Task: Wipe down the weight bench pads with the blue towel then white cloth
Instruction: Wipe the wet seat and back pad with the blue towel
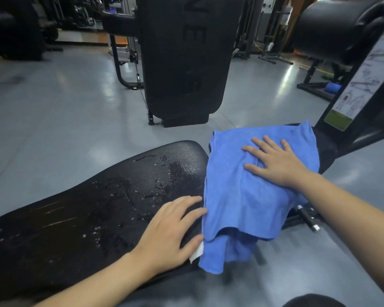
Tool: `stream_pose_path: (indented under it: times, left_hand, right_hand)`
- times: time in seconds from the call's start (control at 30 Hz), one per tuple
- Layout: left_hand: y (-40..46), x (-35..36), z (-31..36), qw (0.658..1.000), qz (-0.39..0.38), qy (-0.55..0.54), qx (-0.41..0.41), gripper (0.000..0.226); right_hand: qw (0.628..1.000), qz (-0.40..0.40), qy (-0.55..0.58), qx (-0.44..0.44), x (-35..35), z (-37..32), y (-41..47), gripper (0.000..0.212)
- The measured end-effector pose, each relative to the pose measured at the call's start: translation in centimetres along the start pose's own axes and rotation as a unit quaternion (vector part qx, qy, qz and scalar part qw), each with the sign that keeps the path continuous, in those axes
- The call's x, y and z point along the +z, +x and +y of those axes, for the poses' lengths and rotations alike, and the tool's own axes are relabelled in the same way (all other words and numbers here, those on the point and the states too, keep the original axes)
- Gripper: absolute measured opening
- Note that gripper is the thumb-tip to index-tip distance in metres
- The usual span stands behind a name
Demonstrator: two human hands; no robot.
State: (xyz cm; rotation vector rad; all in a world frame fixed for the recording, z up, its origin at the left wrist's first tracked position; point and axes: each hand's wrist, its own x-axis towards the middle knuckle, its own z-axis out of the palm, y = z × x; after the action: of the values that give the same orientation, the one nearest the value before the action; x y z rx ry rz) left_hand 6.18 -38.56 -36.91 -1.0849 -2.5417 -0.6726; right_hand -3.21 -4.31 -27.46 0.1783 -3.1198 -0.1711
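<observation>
The pad (pixel 87 218) runs off the left edge of the frame, black and beaded with wet droplets. At centre right the towel (pixel 253 185), blue and rumpled, drapes over the pad's end and hides it. The right hand (pixel 277 165) lies flat on the towel, fingers spread. The left hand (pixel 171 231) rests open on the pad, fingertips at the towel's edge, with a white scrap (pixel 196 253), hard to make out, under its thumb.

1. The towel (pixel 248 191) was solid bright blue.
2. The pad (pixel 98 207) at 8 o'clock was black, speckled with glistening wet droplets.
3. The floor (pixel 53 107) was glossy grey.
4. The roller (pixel 333 87) at 2 o'clock was blue.
</observation>
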Motion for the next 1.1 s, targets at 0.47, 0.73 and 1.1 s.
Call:
stream_pose_path:
  times: [0.47, 0.73, 1.1]
  left_hand:
    - [-0.3, 0.4, -0.1, 1.000, 0.028, -0.009, 0.007, 0.047]
    - [-0.2, 0.6, -0.4, 0.999, 0.036, -0.002, 0.011, 0.048]
    - [-0.6, 0.6, -0.3, 0.998, 0.059, 0.008, 0.018, 0.048]
  right_hand:
    - [0.998, 0.002, -0.032, -0.046, 1.5, -2.5, -3.4, 0.085]
    - [0.998, -0.015, -0.015, -0.064, 0.6, -3.6, 1.5, 0.082]
    - [1.000, -0.024, 0.005, 0.017, -0.3, -1.0, 3.4, 0.072]
